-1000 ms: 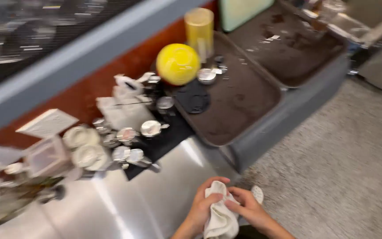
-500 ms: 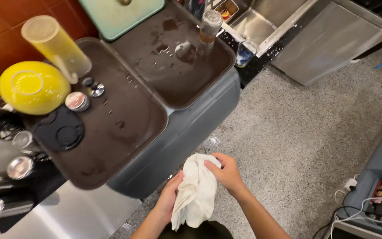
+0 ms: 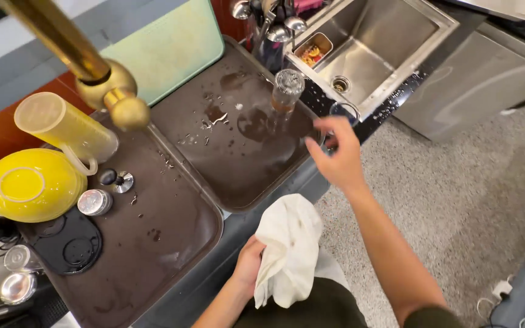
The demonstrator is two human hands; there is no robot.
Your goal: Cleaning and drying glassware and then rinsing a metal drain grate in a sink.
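A crumpled white cloth point(image 3: 288, 249) is gripped at its left edge by the left hand point(image 3: 249, 264), the fingers being clenched around the fabric; the cloth hangs down in front of the body, just off the front edge of the grey counter point(image 3: 214, 267). Half a second earlier the cloth was held in both hands together. It is now released by the right hand point(image 3: 337, 155), which has been raised and stretched forward over the near right corner of the wet dark brown rectangular tray point(image 3: 238, 140). The fingers of that hand are spread loosely and nothing is grasped in them. A clear glass bottle with amber liquid at its base point(image 3: 287, 91) stands on the tray just beyond the fingertips, apart from them.

The view has also been shifted since the earlier picture: the stainless steel sink point(image 3: 378, 48), formerly at the top edge, is now seen more fully to the upper right, and a brass-coloured tap handle with a round knob point(image 3: 101, 76) has come into the upper left. On the second dark brown tray point(image 3: 153, 243) to the left are seen a translucent yellowish plastic measuring jug point(image 3: 62, 127) lying tilted, an upturned yellow bowl point(image 3: 31, 182) just beside it, and a small round metal lid point(image 3: 94, 202) near the bowl.
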